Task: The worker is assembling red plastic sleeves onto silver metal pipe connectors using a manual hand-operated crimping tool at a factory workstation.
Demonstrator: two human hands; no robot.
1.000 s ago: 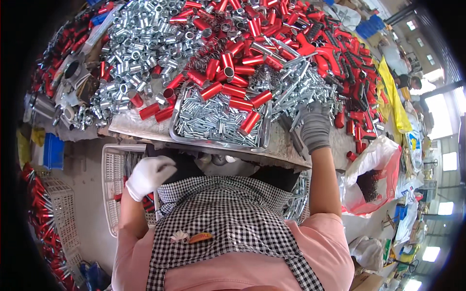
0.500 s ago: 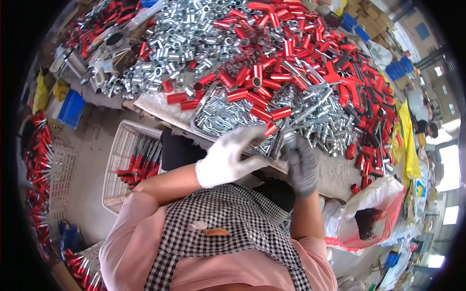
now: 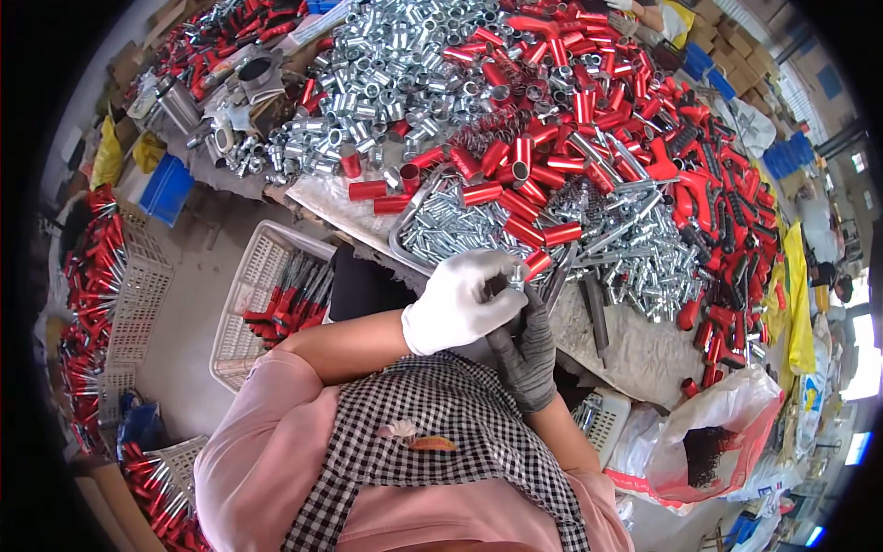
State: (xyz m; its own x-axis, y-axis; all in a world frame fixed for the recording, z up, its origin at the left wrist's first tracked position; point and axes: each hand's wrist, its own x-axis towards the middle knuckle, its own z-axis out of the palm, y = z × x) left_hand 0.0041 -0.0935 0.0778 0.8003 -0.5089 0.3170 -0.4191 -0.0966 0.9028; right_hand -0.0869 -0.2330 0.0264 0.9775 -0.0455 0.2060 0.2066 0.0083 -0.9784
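My left hand [image 3: 464, 302], in a white glove, is closed with thumb and forefinger around a small silver metal sleeve [image 3: 517, 277]. Against it, just below the sleeve, is my right hand [image 3: 526, 354] in a grey glove; its fingers are curled and partly hidden, so what they grip cannot be made out. Both hands meet in front of my checked apron, at the bench's near edge. Right beyond them lies a red tube [image 3: 537, 264], beside a tray [image 3: 397, 241] of small silver pins [image 3: 451, 227]. Dark metal bars [image 3: 596, 313] rest on the bench to their right.
Silver collars [image 3: 386, 83] and red tubes [image 3: 589, 106] are heaped across the bench. Red and black handles [image 3: 727, 202] pile up at right. A white crate [image 3: 241, 313] with red-handled tools stands below left; an open white sack [image 3: 736, 405] is at lower right.
My right hand has come left and down from the bench to meet my left hand. The left fingers have closed on the silver sleeve. The whole view has shifted slightly.
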